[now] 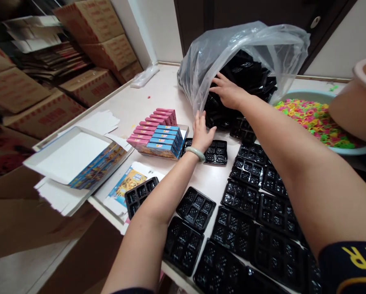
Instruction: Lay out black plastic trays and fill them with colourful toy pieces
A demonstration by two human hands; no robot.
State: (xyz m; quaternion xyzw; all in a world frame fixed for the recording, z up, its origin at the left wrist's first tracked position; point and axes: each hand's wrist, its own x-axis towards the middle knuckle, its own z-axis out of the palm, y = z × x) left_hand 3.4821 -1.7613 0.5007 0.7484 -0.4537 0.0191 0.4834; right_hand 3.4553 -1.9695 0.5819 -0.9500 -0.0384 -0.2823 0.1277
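Note:
A large clear plastic bag [198, 57] lies on its side, its mouth towards me, packed with black plastic trays [247, 69]. My right hand [230, 92] reaches into the mouth with fingers spread, near the bag's left edge and the trays. Lower down, my left hand [202, 132] touches the bag's lower edge with its fingertips, fingers stretched and thumb apart. Under and beside that hand lies a black compartment tray [217, 152]. Rows of similar trays [240, 197] cover the table's near right part. Another tray [136, 196] rests tilted on flat printed cardboard [124, 185].
Left of my left hand, pink and blue small boxes [163, 132] stand in a display box. Stacked open cartons [78, 159] sit at the table's left edge. A pale blue basin [311, 98] of coloured plastic pieces stands right, beside a pinkish pot [354, 102]. Cardboard boxes [91, 85] are piled beyond.

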